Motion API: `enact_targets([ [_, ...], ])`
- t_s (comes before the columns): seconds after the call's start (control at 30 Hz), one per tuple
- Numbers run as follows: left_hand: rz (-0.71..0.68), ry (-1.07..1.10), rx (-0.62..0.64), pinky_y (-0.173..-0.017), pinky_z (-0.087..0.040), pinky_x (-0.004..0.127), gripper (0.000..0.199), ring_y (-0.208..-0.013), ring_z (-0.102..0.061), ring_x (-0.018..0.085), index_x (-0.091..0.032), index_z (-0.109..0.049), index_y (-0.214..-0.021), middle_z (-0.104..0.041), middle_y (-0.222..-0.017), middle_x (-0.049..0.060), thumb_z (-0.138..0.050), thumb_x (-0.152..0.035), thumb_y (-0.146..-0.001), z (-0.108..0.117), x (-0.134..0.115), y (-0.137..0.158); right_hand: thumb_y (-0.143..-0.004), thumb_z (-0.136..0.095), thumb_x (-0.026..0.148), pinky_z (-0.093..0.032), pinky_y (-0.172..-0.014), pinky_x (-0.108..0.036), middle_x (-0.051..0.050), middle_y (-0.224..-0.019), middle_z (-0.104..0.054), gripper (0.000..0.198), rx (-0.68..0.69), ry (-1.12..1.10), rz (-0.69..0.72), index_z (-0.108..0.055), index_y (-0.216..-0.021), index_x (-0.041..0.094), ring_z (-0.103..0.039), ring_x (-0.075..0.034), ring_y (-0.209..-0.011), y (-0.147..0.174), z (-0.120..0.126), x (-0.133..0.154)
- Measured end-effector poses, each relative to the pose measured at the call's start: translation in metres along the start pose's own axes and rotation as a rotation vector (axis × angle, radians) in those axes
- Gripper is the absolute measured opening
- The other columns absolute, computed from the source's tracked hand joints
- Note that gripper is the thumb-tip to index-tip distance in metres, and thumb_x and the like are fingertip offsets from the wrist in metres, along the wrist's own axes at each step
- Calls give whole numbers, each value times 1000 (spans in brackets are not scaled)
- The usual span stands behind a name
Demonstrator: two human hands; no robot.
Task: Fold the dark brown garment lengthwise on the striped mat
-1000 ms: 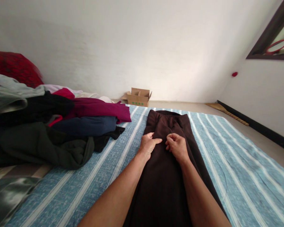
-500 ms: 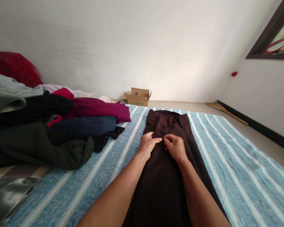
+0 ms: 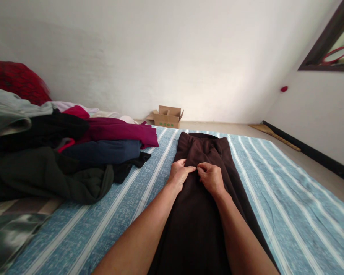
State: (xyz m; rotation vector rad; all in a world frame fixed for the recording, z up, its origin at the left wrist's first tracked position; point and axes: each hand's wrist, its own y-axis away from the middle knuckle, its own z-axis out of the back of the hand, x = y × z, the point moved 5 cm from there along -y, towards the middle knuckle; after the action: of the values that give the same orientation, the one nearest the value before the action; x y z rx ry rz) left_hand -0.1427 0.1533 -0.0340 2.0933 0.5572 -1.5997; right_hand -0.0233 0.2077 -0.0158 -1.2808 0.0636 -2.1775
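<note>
A long dark brown garment [image 3: 197,221] lies flat and lengthwise on the blue striped bedspread [image 3: 278,198], its far end near the bed's edge. Both my hands rest on its upper middle, side by side and almost touching. My left hand [image 3: 179,174] presses down on the cloth with the index finger stretched toward the right hand. My right hand [image 3: 210,177] has its fingers curled and pinches a small fold of the brown fabric.
A heap of clothes [image 3: 57,156] in black, dark green, navy, maroon and grey fills the left of the bed, with a red cushion [image 3: 15,81] behind. An open cardboard box [image 3: 166,117] stands on the floor by the white wall. A dark-framed mirror [image 3: 332,46] hangs at right.
My right hand has slid a little left toward the left hand, closing the gap between them. The garment and the clothes heap have stayed in place.
</note>
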Motion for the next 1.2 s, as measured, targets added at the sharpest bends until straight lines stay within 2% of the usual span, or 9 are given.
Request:
enact_targets([
  [0.23,-9,4,23,-63,-47,26,26,-68,-64,18,-14,-67,-79,-71,-75,4,-70,-12,-53,-3,-2,3,-78,-45,19,-35,-54,-22,0,-55,-58,24,11,136,77,-57,-58,21,-55,-14,-55,0,-1,7],
  [0.47,-23,-7,15,-65,-47,25,25,-71,-64,18,-14,-66,-78,-71,-77,3,-68,-8,-54,-2,-1,1,-77,-45,17,-33,-59,-24,-4,-63,-61,20,-27,198,60,-60,-64,20,-56,-16,-62,0,-4,5],
  [0.63,-25,16,-31,-73,-49,29,38,-83,-65,23,-15,-67,-88,-71,-84,6,-75,-11,-51,2,3,-3,-75,-45,19,-37,-57,-23,-3,-60,-60,16,-45,84,9,-59,-66,19,-57,-15,-58,-1,0,2],
  [0.77,-18,13,-59,-78,-49,32,43,-86,-65,25,-16,-68,-90,-71,-82,6,-78,-11,-49,5,4,-4,-76,-42,26,-39,-45,-21,0,-56,-57,17,-15,-104,-79,-56,-70,18,-55,-13,-46,-1,3,-4],
  [0.9,-10,6,-63,-78,-49,33,46,-86,-65,26,-16,-68,-93,-71,-82,6,-79,-11,-49,6,4,-4,-76,-44,34,-39,-39,-20,0,-57,-58,22,28,-248,-141,-56,-73,16,-56,-12,-43,-1,3,-8],
  [1.03,-8,8,-59,-76,-49,32,48,-84,-66,25,-15,-68,-96,-72,-81,6,-79,-12,-49,5,4,-4,-74,-48,34,-39,-38,-19,1,-56,-56,21,55,-287,-143,-58,-72,16,-54,-12,-42,-1,2,-8],
  [1.2,2,12,-45,-74,-49,31,45,-83,-66,24,-15,-68,-94,-72,-83,6,-78,-12,-50,4,4,-3,-73,-50,30,-38,-41,-20,2,-54,-55,16,63,-234,-106,-60,-71,18,-53,-11,-41,-1,0,-6],
])
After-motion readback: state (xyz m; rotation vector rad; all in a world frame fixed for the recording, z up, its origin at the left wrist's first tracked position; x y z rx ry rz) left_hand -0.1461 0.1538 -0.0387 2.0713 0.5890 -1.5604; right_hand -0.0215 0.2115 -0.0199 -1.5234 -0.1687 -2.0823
